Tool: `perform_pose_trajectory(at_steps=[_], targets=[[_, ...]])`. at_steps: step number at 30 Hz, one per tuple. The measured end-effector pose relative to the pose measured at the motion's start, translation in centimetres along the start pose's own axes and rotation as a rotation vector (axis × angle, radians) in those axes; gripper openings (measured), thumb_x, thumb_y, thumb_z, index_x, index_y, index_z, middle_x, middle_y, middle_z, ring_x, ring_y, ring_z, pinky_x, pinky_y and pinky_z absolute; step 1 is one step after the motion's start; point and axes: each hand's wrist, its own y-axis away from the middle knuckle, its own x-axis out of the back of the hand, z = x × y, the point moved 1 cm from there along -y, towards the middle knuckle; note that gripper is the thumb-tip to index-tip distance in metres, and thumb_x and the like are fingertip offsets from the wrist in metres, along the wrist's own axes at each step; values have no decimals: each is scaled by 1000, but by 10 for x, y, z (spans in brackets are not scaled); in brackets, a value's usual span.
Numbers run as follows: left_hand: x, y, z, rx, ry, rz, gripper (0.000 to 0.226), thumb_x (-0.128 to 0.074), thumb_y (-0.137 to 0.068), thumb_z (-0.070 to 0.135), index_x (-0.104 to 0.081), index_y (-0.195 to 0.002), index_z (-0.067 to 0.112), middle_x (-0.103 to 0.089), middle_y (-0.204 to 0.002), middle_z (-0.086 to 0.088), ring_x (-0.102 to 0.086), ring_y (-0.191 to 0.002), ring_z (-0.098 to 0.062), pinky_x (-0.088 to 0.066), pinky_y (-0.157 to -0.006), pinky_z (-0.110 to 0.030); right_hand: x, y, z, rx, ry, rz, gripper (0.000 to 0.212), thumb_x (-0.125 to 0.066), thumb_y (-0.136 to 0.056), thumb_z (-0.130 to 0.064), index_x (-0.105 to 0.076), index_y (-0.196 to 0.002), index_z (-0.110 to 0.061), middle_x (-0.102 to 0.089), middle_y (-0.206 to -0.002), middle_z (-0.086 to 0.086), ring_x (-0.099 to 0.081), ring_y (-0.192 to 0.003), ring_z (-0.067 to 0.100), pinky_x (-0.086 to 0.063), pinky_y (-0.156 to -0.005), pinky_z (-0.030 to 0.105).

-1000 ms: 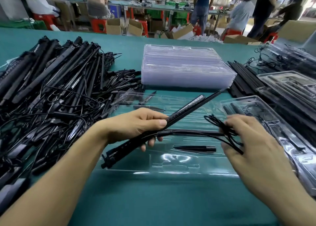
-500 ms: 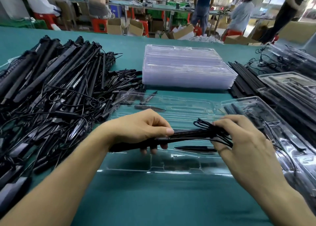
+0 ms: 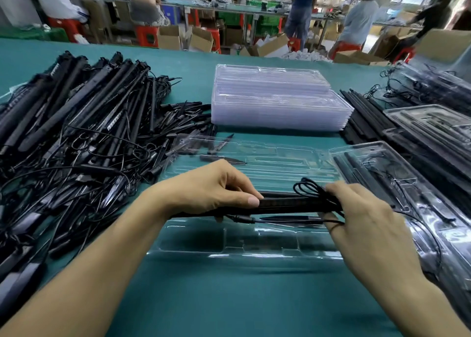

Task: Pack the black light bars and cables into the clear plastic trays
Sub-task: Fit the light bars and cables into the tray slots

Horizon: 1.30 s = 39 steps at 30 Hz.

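A black light bar point(image 3: 288, 205) lies level across the open clear plastic tray point(image 3: 244, 246) in front of me. My left hand point(image 3: 211, 187) grips the bar's left part, thumb on top. My right hand point(image 3: 367, 217) holds its right end together with a coiled black cable point(image 3: 309, 187). A cable plug point(image 3: 240, 219) hangs just under the bar. A thin black piece point(image 3: 285, 218) lies in the tray below it.
A big heap of black light bars and cables point(image 3: 76, 138) fills the left of the green table. A stack of clear trays point(image 3: 277, 99) stands behind the open tray. Filled trays point(image 3: 397, 181) and loose bars point(image 3: 362, 115) lie at right. People work at tables beyond.
The bar pointed up to the right; it has swung down to lie level over the tray. My right hand has drawn the cable coil against the bar's right end.
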Motion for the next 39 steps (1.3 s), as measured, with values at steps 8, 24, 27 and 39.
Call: perform_pose_trajectory(at_steps=[8, 24, 27, 39], targets=[[34, 20, -5, 335, -118, 33, 69, -39, -79, 73, -70, -88, 13, -72, -66, -4, -61, -49, -15, -44, -44, -20, 2, -1, 28, -163, -149, -163, 21, -81, -76, -33, -67, -91, -38, -66, -68, -6, -61, -67, 30, -46, -57, 36], [46, 22, -24, 324, 133, 106, 65, -53, -65, 83, -64, -89, 23, -57, -52, -8, -31, -31, -8, -24, -34, -12, 15, -8, 33, -96, -205, -145, 17, -78, -78, -35, -69, -92, -32, -65, -81, -10, -60, -78, 22, -51, -69, 42], [45, 23, -24, 278, 163, 10, 63, -63, -59, 88, -71, -78, 28, -55, -52, -5, -31, -31, -6, -24, -35, -11, 15, -8, 33, -98, -210, -119, 16, -77, -79, -35, -68, -93, -32, -66, -86, -8, -60, -80, 23, -50, -70, 41], [48, 19, -29, 366, 156, 139, 46, -57, -84, 59, -70, -69, 17, -57, -54, -10, -38, -31, -8, -28, -33, -13, 29, 0, 27, 12, -248, -22, 22, -84, -70, -23, -70, -83, -33, -63, -65, -21, -59, -62, 6, -41, -54, 19]])
